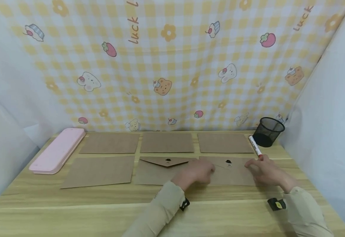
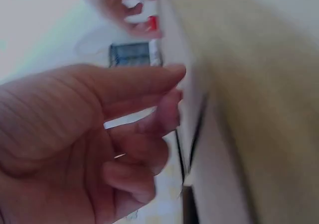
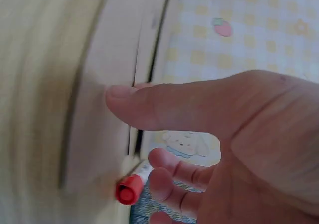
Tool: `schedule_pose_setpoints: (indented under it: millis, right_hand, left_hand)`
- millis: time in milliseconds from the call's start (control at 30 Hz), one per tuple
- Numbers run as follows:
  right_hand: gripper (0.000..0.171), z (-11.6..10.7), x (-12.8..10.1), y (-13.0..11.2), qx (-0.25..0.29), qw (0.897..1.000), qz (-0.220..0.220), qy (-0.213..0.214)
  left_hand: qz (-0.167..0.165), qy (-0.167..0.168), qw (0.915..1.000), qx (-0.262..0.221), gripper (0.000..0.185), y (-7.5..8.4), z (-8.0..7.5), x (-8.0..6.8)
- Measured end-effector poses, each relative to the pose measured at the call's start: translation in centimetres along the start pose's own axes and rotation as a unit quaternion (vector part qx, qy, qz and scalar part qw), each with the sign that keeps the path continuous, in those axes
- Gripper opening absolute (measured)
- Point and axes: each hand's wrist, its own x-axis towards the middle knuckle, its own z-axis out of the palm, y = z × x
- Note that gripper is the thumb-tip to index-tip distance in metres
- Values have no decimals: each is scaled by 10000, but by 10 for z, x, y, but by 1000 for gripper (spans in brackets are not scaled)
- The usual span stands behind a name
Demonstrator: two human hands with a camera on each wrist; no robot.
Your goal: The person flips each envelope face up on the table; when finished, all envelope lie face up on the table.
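Observation:
A brown envelope (image 1: 234,176) with a small hat-and-moustache print on its flap lies at the front right of the table. My left hand (image 1: 197,171) is over its left end, thumb and fingertips close together at the paper and the other fingers loosely bent. At the opposite end is my right hand (image 1: 268,172); in the right wrist view its thumb (image 3: 164,104) reaches over the envelope (image 3: 99,104), the other fingers apart. Left of these, a second printed envelope (image 1: 151,174) has its pointed flap slightly raised. A white marker (image 1: 254,146) with a red cap lies just beyond my right hand.
Several plain brown envelopes (image 1: 166,142) lie face down in two rows. At the far left lies a pink case (image 1: 58,149). A black mesh pen cup (image 1: 268,130) stands at the back right, before the checked curtain (image 1: 175,56). White sheets flank the wooden table (image 1: 101,214).

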Motion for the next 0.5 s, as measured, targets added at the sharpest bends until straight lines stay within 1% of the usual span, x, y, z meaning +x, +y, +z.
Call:
schedule_pose_setpoints:
  millis: [33, 100, 133, 200, 233, 267, 300, 333, 400, 467, 500]
  right_hand:
    - [39, -2, 1, -1, 98, 9999, 34, 82]
    - [30, -7, 4, -1, 44, 9982, -138, 587]
    - [27, -11, 7, 0, -17, 9961, -220, 855]
    - [23, -20, 16, 5, -140, 9912, -368, 1266]
    - [25, -24, 22, 9, -259, 9896, -458, 1339]
    - [27, -29, 29, 13, -334, 9898, -508, 1290]
    - [31, -32, 37, 17, -360, 9923, -496, 1079]
    - [36, -35, 45, 20, -286, 9955, -451, 777]
    - [48, -37, 63, 25, -132, 9993, -331, 125]
    - [62, -40, 79, 29, 113, 9985, -152, -507]
    - [68, -41, 86, 30, 222, 9969, -41, -747]
  left_hand:
    - [63, -95, 9998, -176, 30, -5, -5, 0]
    - [99, -231, 9981, -563, 34, -18, -16, 2]
    - [156, -248, 9965, -786, 32, -26, -22, 5]
    - [74, -213, 9927, -1186, 33, -42, -36, 13]
    - [22, -155, 9906, -1360, 34, -50, -42, 19]
    - [-4, -82, 9909, -1346, 36, -58, -48, 25]
    - [-28, -7, 9916, -1291, 39, -65, -53, 32]
    - [-18, 35, 9923, -1239, 43, -71, -56, 38]
    - [-21, 84, 9951, -985, 53, -80, -61, 50]
    - [141, 113, 9973, -707, 64, -83, -63, 61]
    - [236, 104, 9973, -694, 69, -84, -63, 66]
